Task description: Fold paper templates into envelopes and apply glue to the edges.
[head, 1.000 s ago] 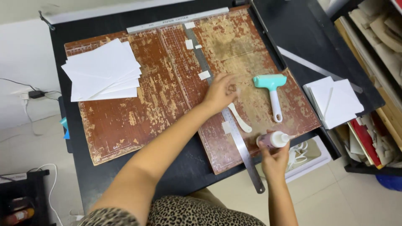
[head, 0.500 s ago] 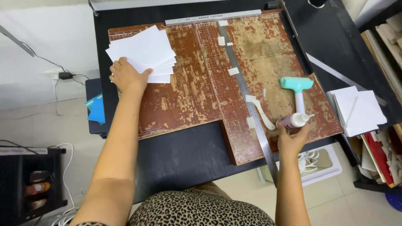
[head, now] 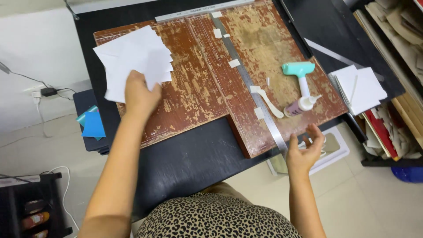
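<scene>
Left hand (head: 140,94) grip pinches the near edge of the paper stack (head: 134,59), at the far-left corner of the board (head: 194,88). Ruler (head: 249,83) runs down the board's middle. Glue bottle (head: 301,105) lies near its right edge, beside a teal roller (head: 300,72). Right hand (head: 305,152), grip spread and empty, hovers just off the board's near-right corner.

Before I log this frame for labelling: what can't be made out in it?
All from the head view:
- Left hand: its fingers cover part of the white paper stack, so its hold on the sheets is hidden.
- Right hand: open, palm turned away.
- Glue bottle: label too small.
- Shelf: cut off by the right edge.
</scene>
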